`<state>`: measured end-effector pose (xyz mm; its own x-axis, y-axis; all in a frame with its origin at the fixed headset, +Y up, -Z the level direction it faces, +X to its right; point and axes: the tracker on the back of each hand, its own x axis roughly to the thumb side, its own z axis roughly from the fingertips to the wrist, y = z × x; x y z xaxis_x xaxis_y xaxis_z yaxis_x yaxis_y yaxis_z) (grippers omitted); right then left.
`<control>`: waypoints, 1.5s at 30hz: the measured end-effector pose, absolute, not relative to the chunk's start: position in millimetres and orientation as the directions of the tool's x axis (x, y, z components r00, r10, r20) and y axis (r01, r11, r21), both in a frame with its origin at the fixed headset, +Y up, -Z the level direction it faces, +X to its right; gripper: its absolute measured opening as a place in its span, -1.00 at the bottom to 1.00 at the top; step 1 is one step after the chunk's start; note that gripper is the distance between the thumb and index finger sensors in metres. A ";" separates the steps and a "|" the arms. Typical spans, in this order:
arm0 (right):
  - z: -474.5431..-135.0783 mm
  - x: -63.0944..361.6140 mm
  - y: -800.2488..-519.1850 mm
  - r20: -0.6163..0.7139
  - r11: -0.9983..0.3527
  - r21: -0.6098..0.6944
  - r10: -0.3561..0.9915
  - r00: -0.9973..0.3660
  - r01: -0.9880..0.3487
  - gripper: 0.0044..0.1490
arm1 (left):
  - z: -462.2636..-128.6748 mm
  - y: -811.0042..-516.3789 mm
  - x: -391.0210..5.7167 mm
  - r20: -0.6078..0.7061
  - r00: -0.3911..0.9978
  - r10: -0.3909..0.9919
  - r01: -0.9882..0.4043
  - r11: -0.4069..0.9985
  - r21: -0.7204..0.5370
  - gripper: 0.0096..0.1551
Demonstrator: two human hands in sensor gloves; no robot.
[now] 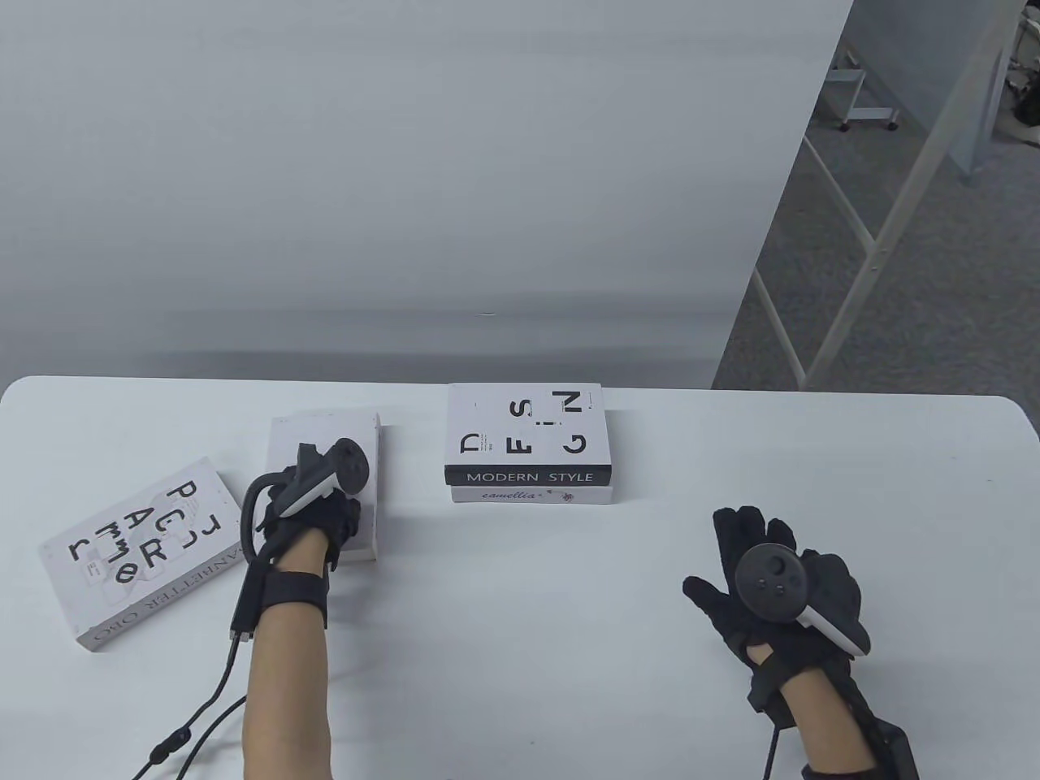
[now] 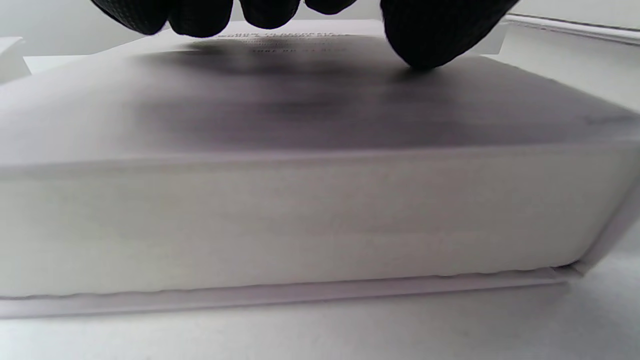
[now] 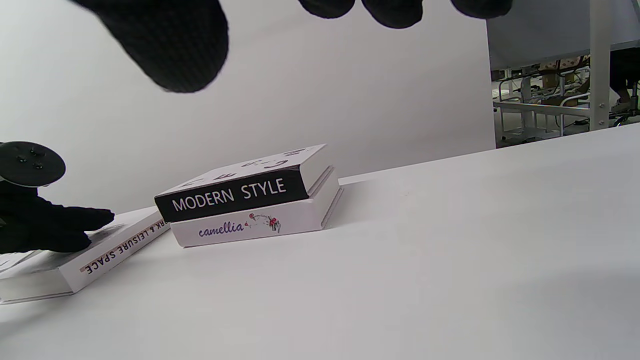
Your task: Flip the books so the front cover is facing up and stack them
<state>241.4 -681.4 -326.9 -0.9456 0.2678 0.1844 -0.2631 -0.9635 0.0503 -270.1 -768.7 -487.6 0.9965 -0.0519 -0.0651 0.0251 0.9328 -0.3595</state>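
Note:
A plain white book (image 1: pixel 325 431) lies on the table, its blank cover up; its spine (image 3: pixel 117 247) reads "…RK & LEISURE SPACE". My left hand (image 1: pixel 335 510) rests on its cover, and the fingertips (image 2: pixel 200 17) touch the top above the page edge (image 2: pixel 300 215). To the right, the "MODERN STYLE" book (image 1: pixel 528 435) lies front cover up on the "camellia" book (image 1: pixel 532 495). At the left lies a white book with scattered black letters (image 1: pixel 138 552), front up. My right hand (image 1: pixel 764 561) is spread open and empty over bare table, right of the stack (image 3: pixel 250 200).
The white table (image 1: pixel 569 650) ends at a rounded far edge against a white wall panel. A cable (image 1: pixel 203 707) trails from my left wrist to the near edge. Beyond the panel at the right are floor and metal frames.

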 end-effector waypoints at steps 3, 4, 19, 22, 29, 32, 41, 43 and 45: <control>-329.1 242.8 -683.0 0.183 -0.959 0.063 0.284 -0.941 -0.277 0.07 | -486.2 -768.5 -267.7 -0.079 0.996 -0.040 0.007 0.921 -0.389 -0.15; -329.9 243.4 -683.5 0.183 -0.954 0.070 0.299 -0.936 -0.291 0.06 | -486.1 -767.1 -266.3 -0.066 0.995 -0.070 0.039 0.919 -0.393 -0.17; -329.8 235.1 -691.4 0.205 -0.960 0.091 0.278 -0.939 -0.264 0.06 | -449.2 -752.2 -248.6 0.003 0.975 -0.222 0.205 0.894 -0.398 -0.33; -329.7 232.7 -694.3 0.208 -0.961 0.101 0.274 -0.939 -0.258 0.06 | -435.0 -749.9 -239.2 0.044 0.972 -0.231 0.229 0.887 -0.401 -0.32; -329.5 227.8 -699.5 0.216 -0.962 0.118 0.269 -0.939 -0.248 0.05 | -405.8 -749.6 -218.0 0.111 0.958 -0.265 0.287 0.884 -0.369 -0.33; -330.1 225.9 -701.2 0.219 -0.963 0.122 0.263 -0.940 -0.241 0.05 | -396.7 -749.8 -210.5 0.130 0.960 -0.249 0.280 0.891 -0.358 -0.33; -331.0 220.4 -710.2 0.224 -0.962 0.153 0.256 -0.940 -0.226 0.05 | -370.9 -749.9 -177.4 0.234 0.936 -0.265 0.331 0.888 -0.319 -0.33; -332.5 219.0 -712.8 0.225 -0.963 0.161 0.250 -0.942 -0.217 0.05 | -366.8 -749.9 -168.3 0.255 0.931 -0.261 0.335 0.890 -0.309 -0.33; -333.0 218.4 -714.8 0.224 -0.963 0.165 0.247 -0.943 -0.213 0.05 | -363.4 -750.0 -158.8 0.276 0.924 -0.263 0.342 0.892 -0.294 -0.33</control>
